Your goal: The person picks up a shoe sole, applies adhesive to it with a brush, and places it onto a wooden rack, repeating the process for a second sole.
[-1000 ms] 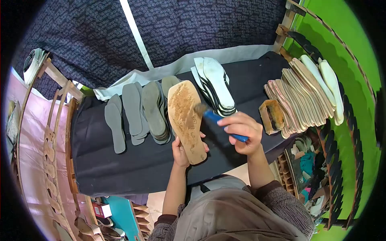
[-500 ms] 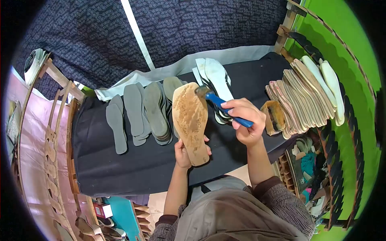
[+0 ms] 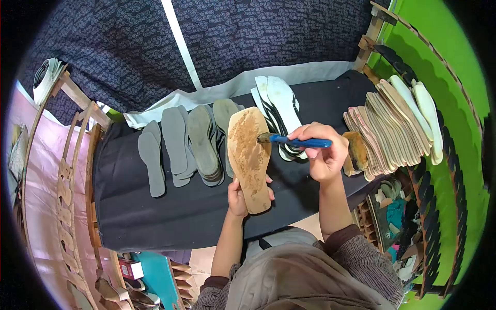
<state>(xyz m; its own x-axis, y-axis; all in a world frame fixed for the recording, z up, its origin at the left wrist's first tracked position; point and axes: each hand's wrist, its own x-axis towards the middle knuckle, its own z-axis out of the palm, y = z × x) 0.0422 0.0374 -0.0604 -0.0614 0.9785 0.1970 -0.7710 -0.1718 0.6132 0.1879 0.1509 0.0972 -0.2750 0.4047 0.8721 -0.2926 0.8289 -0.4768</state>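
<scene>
My left hand point(image 3: 238, 199) grips the narrow heel end of a tan insole point(image 3: 249, 155), thumb on one side and fingertips showing at the other. Brown, wet-looking smears cover much of the insole's upper face. In my right hand point(image 3: 326, 155) is a glue brush with a blue handle point(image 3: 305, 141). Its bristles point(image 3: 264, 138) touch the insole near the right edge of its wide part. Just right of that hand, a cut-open container point(image 3: 355, 153) with dark and yellowish residue stands on the table.
Grey soles point(image 3: 175, 144) lie in overlapping groups at the left of the black-covered table point(image 3: 155, 222). White soles with black edges point(image 3: 281, 101) lie behind the brush. A long row of tan insoles point(image 3: 390, 126) leans at the right, beside a rack point(image 3: 429, 217).
The brush has moved down from the insole's top right edge to lower on its wide part, and its handle is now nearly level. My left hand still holds the insole.
</scene>
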